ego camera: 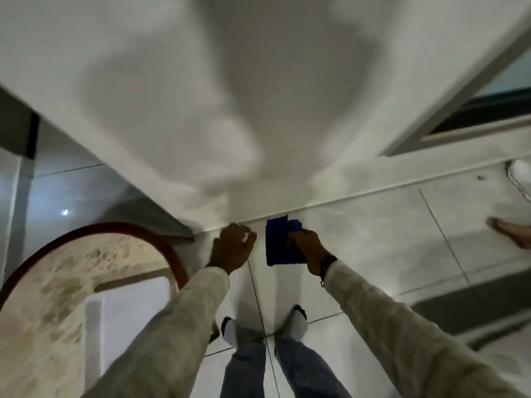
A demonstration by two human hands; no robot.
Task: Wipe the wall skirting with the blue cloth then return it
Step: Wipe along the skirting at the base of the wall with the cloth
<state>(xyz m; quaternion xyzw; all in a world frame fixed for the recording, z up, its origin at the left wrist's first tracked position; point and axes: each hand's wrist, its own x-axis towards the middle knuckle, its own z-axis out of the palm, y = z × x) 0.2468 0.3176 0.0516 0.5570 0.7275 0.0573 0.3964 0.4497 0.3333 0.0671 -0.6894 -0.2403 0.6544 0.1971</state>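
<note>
I look down along a white wall to its pale skirting (359, 188), which runs diagonally where the wall meets the tiled floor. My right hand (306, 248) is shut on a folded blue cloth (280, 242), whose top edge lies close to the skirting line. My left hand (232, 245) hangs beside it with fingers curled and nothing in it, close to the foot of the wall. Both arms wear light long sleeves. My two feet stand on the tiles below the hands.
A round table (57, 297) with a dark red rim and a white object on it stands at lower left. A grey window frame (459, 110) is set in the wall at upper right. Another person's foot (508, 231) shows at the right edge.
</note>
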